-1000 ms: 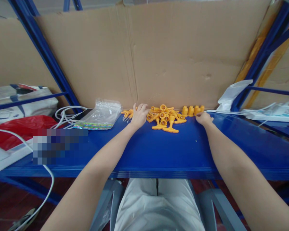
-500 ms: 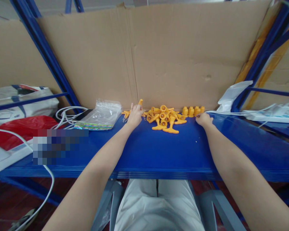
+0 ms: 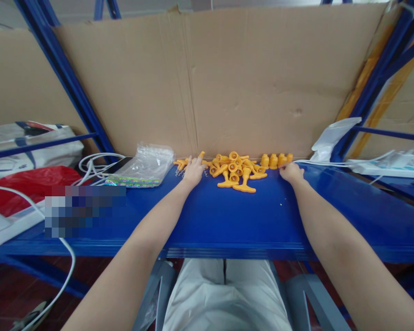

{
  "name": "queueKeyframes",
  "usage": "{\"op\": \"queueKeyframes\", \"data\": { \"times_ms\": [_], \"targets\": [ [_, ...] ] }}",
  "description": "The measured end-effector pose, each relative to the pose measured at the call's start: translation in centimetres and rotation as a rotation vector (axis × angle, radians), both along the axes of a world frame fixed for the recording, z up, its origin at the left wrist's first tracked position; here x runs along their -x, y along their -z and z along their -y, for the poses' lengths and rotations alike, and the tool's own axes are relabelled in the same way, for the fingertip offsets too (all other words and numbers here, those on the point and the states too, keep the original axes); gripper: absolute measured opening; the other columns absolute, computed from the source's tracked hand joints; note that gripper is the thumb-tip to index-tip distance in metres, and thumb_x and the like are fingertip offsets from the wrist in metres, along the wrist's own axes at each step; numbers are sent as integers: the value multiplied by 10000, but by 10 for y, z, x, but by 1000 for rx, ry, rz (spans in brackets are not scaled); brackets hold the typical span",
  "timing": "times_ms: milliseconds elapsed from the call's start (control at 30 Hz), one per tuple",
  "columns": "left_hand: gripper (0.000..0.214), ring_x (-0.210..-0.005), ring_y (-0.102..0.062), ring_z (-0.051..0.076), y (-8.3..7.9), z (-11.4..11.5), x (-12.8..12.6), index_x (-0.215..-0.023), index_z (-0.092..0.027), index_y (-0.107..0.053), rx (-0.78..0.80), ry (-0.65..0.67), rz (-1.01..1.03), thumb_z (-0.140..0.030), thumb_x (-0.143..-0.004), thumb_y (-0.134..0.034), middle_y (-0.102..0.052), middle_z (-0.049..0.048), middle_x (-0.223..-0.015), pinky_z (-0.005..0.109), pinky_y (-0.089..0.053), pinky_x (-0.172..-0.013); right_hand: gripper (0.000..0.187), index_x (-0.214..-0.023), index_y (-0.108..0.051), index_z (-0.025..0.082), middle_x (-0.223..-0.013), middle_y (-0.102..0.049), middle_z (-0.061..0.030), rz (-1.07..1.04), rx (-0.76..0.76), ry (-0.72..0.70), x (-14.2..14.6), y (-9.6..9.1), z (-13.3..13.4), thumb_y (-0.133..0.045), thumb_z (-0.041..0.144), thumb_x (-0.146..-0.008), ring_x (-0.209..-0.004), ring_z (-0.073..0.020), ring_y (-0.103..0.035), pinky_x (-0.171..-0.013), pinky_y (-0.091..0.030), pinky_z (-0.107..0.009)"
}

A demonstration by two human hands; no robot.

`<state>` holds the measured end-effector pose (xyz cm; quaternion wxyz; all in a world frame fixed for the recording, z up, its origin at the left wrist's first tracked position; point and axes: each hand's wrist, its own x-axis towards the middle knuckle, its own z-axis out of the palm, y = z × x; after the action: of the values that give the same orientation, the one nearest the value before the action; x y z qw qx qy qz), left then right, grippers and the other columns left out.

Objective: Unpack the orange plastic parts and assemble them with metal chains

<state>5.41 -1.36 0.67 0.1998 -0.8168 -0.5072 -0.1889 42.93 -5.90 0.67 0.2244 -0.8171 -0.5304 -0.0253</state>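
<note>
My left hand is closed around a yellow corkscrew, whose handle end pokes up above the fingers. Several more yellow corkscrews with bare metal spirals lie beside and behind that hand. To its right is a heap of yellow T-shaped handles with hollow round sockets. Farther right, several yellow sleeves stand upright in a row against the cardboard. My right hand is at the right end of this row, fingers pressed together; whatever they hold is hidden.
Clear plastic bags lie left of the corkscrews, near white cables and a red bag. A cardboard sheet walls off the back of the blue table. White power strips and cables lie right.
My left hand has come down slightly with the yellow corkscrew, whose end now shows lower against the cardboard. The right hand has barely shifted.
</note>
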Motion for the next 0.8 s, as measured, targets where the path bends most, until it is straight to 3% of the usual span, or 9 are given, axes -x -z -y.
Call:
{"op": "queueKeyframes", "data": {
  "times_ms": [233, 467, 800],
  "targets": [
    [441, -1307, -524, 298, -1, 0, 3, -1212, -224, -724, 133, -156, -54, -88, -932, -411, -607, 134, -1274, 558, -230, -1235, 399, -1179, -761, 200, -1303, -670, -169, 28, 21, -10, -2, 2, 0, -456, 194, -921, -1264, -348, -584, -1042, -452, -570],
    [488, -1319, -509, 297, -6, 3, 5, -1301, -270, -678, 159, -217, -103, -103, -949, -383, -603, 115, -1324, 581, -250, -1204, 392, -1168, -759, 205, -1288, -670, -163, 34, 18, -6, -1, 1, -1, -456, 204, -920, -1245, -339, -584, -1029, -450, -552],
    [490, -1325, -500, 354, -14, 12, 1, -1336, -170, -662, 259, -310, -33, -137, -899, -442, -554, 186, -1381, 469, -398, -1079, 383, -1120, -770, 203, -1246, -686, -163, 50, -12, -33, -5, 4, -4, -454, 194, -902, -1216, -340, -596, -996, -467, -558]
  ]
}}
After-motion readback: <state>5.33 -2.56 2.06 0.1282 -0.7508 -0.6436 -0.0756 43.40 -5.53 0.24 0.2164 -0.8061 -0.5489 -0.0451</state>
